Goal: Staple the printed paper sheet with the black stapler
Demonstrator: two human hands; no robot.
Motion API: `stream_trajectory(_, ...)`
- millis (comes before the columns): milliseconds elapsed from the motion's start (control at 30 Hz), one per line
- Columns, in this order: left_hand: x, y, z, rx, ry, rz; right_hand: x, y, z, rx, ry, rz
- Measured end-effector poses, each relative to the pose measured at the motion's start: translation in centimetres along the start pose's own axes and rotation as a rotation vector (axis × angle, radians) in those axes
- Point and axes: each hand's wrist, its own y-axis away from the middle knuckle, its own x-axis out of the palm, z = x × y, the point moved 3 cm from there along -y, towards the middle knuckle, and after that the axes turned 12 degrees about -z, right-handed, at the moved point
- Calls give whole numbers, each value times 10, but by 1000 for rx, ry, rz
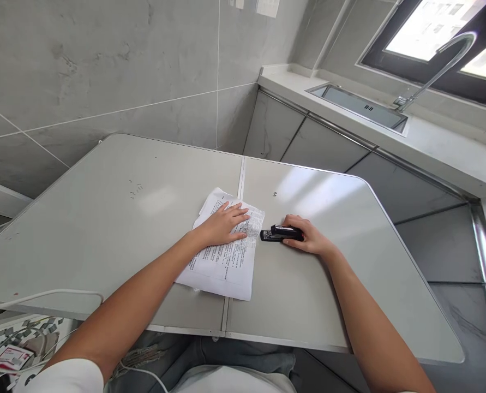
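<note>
Printed sheets of paper (pixel 230 273) lie at a slant across the seam in the middle of the table. My left hand (pixel 222 224) rests flat on top of them with its fingers spread, pointing right. Just right of the paper's edge is a black stapler (pixel 281 233), lying on the table with its front end toward the sheets. My right hand (pixel 304 234) is wrapped around the stapler's rear end. A small gap seems to separate the stapler's tip from the paper.
The pale folding table (pixel 83 229) has a seam (pixel 241 177) down its middle. A tiny object (pixel 275 194) lies beyond the stapler. A white cable (pixel 63 291) crosses the left front edge. Behind stand a counter with a sink (pixel 361 106) and a tap (pixel 443 68).
</note>
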Motion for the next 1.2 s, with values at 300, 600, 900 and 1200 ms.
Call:
stream_trajectory(300, -2, -2, 2, -9, 32, -60, 3, -1, 4, -31, 21, -17)
stream_trajectory(600, -5, -3, 7, -13, 62, -124, 3, -2, 9, -27, 37, -36)
stream_trajectory(900, -3, -4, 8, -9, 63, -120, 6, -1, 5, -12, 59, -49)
stream_trajectory(1200, -2, 2, 7, -68, -5, -39, 5, -1, 5, -14, 52, -39)
